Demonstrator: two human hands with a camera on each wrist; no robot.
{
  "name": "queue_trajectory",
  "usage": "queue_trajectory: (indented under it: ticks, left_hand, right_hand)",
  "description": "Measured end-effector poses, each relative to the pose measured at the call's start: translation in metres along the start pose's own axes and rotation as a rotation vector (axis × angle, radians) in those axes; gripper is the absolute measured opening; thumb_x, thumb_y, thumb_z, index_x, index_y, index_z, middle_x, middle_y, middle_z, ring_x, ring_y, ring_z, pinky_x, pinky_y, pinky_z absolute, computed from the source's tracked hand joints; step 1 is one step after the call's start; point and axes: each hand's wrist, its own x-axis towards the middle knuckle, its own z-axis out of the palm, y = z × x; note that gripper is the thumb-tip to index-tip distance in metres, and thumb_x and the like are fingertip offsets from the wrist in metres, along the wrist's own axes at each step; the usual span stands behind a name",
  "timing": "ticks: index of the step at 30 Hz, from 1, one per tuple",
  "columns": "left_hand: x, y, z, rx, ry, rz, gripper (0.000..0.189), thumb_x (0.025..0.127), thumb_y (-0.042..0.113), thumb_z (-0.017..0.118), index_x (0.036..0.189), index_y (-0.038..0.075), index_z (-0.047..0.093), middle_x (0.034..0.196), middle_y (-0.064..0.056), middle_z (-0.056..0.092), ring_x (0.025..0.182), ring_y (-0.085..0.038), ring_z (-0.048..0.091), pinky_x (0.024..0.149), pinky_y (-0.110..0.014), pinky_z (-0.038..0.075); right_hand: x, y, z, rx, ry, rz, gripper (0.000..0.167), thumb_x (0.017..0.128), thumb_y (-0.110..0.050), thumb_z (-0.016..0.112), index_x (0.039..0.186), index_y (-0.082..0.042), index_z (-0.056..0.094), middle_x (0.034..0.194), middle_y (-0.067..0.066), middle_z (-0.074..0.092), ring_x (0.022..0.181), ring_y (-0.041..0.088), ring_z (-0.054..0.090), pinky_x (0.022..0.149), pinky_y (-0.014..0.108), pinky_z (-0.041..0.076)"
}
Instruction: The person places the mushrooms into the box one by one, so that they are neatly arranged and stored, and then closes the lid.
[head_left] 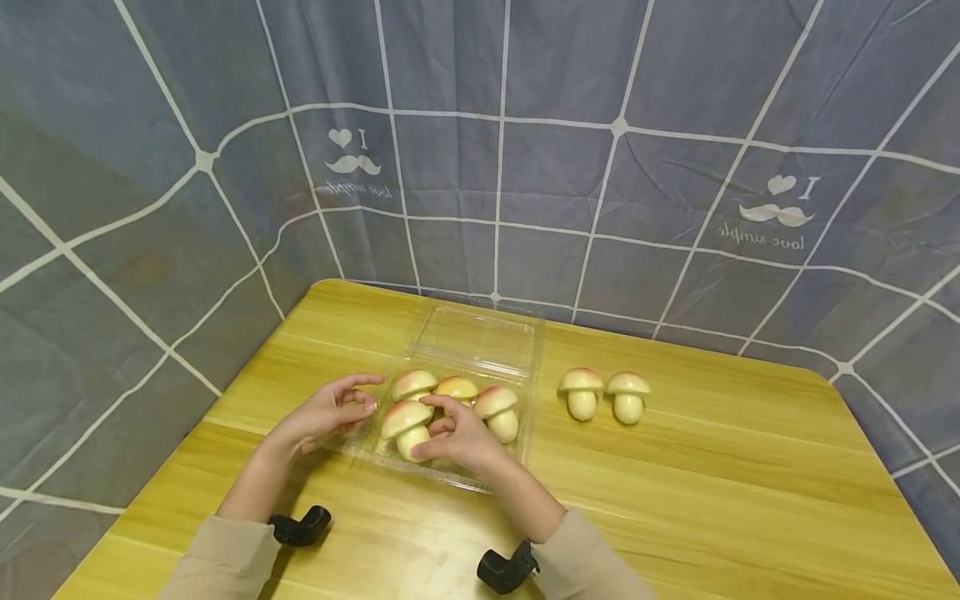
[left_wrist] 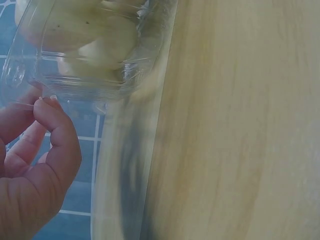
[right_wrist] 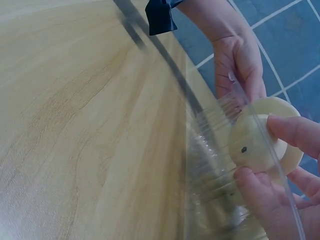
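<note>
A clear plastic clamshell box (head_left: 480, 482) lies with its lid (head_left: 476, 337) folded back toward the curtain. In it are several toy mushrooms with pale stems and yellow-pink caps, among them one at the right (head_left: 498, 404) and one at the back (head_left: 414, 383). My right hand (head_left: 468, 437) holds the front-left toy mushroom (head_left: 405, 423) by its stem, between thumb and fingers; the right wrist view shows the pale stem end (right_wrist: 250, 150) with a dark spot. At the box's left edge, my left hand (head_left: 318, 417) pinches the clear rim, seen closely in the left wrist view.
Two more toy mushrooms, a left one (head_left: 581, 393) and a right one (head_left: 628, 397), stand on the wooden table (head_left: 712, 483) right of the box. A grey curtain with white lines (head_left: 555, 183) hangs behind and beside the table. Each wrist wears a black camera mount.
</note>
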Motion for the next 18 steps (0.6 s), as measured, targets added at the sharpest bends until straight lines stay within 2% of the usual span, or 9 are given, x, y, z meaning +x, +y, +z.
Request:
queue_trajectory:
  ticks: [18]
  left_hand:
    - [-0.0014, 0.0024, 0.0011, 0.001, -0.002, -0.005, 0.056, 0.093, 0.007, 0.056, 0.14, -0.007, 0.028, 0.09, -0.003, 0.055, 0.061, -0.007, 0.042, 0.055, -0.021, 0.035]
  right_hand:
    - [0.0078, 0.0063, 0.0065, -0.03, 0.013, 0.005, 0.068, 0.072, 0.004, 0.075, 0.133, -0.007, 0.046, 0.087, 0.012, 0.063, 0.073, 0.018, 0.061, 0.068, 0.031, 0.051]
